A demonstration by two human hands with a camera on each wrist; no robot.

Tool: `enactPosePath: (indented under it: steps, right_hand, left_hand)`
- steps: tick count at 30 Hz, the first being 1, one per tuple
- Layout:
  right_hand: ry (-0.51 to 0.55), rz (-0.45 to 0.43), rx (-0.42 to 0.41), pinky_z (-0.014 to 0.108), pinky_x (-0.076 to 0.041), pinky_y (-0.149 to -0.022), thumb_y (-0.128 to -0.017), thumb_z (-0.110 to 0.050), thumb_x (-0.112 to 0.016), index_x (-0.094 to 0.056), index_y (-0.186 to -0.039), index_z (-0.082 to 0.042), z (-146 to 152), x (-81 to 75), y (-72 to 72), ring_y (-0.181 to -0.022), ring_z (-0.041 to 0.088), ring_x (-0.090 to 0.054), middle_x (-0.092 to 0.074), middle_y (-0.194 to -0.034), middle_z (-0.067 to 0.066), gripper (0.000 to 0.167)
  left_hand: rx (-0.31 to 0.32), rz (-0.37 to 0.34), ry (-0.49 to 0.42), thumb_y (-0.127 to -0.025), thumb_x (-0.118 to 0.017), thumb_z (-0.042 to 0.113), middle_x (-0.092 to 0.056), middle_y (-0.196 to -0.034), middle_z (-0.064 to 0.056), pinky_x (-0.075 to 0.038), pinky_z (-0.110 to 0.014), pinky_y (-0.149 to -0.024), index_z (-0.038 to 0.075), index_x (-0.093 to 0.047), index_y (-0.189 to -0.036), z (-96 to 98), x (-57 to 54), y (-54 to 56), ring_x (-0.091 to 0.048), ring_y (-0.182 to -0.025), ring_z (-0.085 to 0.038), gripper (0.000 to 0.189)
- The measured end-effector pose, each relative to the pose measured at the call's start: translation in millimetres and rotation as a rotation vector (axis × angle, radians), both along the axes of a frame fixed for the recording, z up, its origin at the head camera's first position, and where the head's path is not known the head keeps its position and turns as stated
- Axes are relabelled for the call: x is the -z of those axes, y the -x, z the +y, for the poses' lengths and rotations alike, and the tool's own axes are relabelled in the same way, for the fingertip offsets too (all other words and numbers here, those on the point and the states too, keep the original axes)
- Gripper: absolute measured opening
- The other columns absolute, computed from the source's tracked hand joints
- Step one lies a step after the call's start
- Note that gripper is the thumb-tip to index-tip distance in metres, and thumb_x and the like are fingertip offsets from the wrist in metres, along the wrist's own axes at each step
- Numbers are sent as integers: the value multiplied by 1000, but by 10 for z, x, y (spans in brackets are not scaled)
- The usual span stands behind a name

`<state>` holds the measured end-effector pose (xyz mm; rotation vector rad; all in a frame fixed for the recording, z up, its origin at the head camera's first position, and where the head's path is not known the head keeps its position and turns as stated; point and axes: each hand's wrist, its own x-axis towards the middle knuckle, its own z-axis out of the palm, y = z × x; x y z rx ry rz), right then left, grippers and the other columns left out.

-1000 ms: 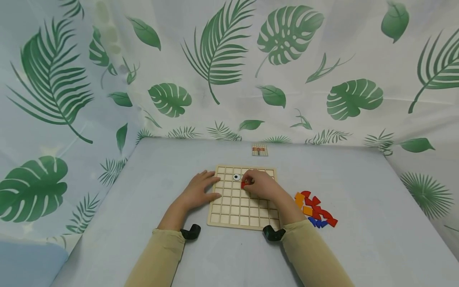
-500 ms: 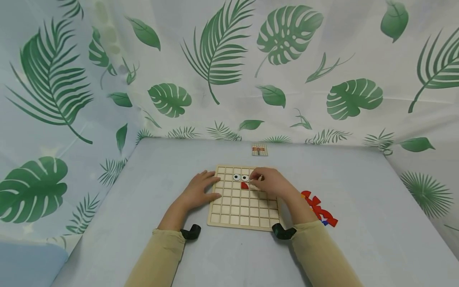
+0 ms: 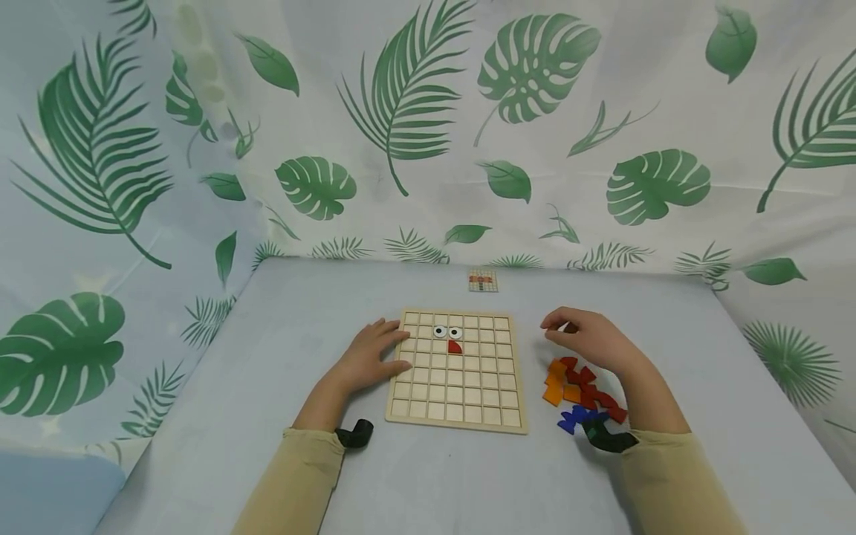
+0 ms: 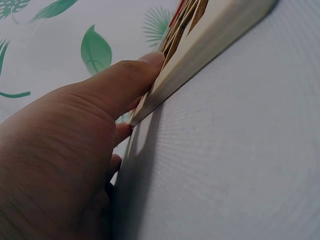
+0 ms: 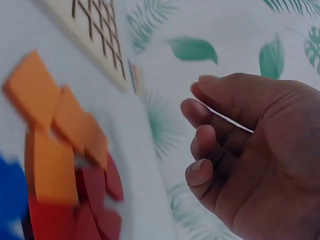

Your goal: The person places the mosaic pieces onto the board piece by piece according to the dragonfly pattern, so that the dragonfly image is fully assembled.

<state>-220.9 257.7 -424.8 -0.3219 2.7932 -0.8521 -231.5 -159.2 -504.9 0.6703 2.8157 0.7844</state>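
A wooden grid board (image 3: 438,375) lies flat on the table. Two round eye tiles (image 3: 447,332) sit side by side in its upper cells, with a red quarter-circle tile (image 3: 455,347) just below the right one. My left hand (image 3: 366,358) rests at the board's left edge, thumb and fingertips touching the frame with fingers spread. Right of the board, my right hand (image 3: 588,338) hovers above the loose pieces. Its fingers are loosely bent, and in the right wrist view nothing shows between thumb and fingertips. Below it lie orange tiles (image 5: 52,165), red tiles (image 3: 588,390) and blue tiles (image 3: 570,418).
A small pattern card (image 3: 483,281) lies behind the board near the back of the table. Leaf-print curtains (image 3: 428,148) enclose the back and sides. A black wrist camera (image 3: 608,438) on the right arm overlaps the blue tiles in the head view.
My right hand has let go of the second eye tile, now beside the first above the red tile, and moved right over the loose pieces. The left hand has stayed put.
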Motion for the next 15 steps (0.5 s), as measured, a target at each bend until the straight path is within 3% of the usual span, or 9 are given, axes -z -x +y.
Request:
enactPosePath:
  steps: [9, 15]
  right_hand:
    - [7, -77, 34, 38, -57, -82, -97, -34, -62, -64, -120, -15, 570, 67, -159, -103, 25, -57, -65, -114, 7, 29]
    - [26, -141, 42, 33, -56, -80, -96, -36, -63, -63, -123, -15, 765, 125, -237, -105, 26, -56, -63, -118, 9, 34]
  left_hand:
    - [3, 5, -10, -92, -66, 46, -32, -161, -6, -10, -51, -128, 19, -47, -147, -7, -7, -10, -16, -154, -33, 65]
    - [3, -11, -5, -92, -65, 47, -30, -162, -5, -7, -49, -128, 20, -45, -149, -4, -7, -3, -14, -154, -31, 66]
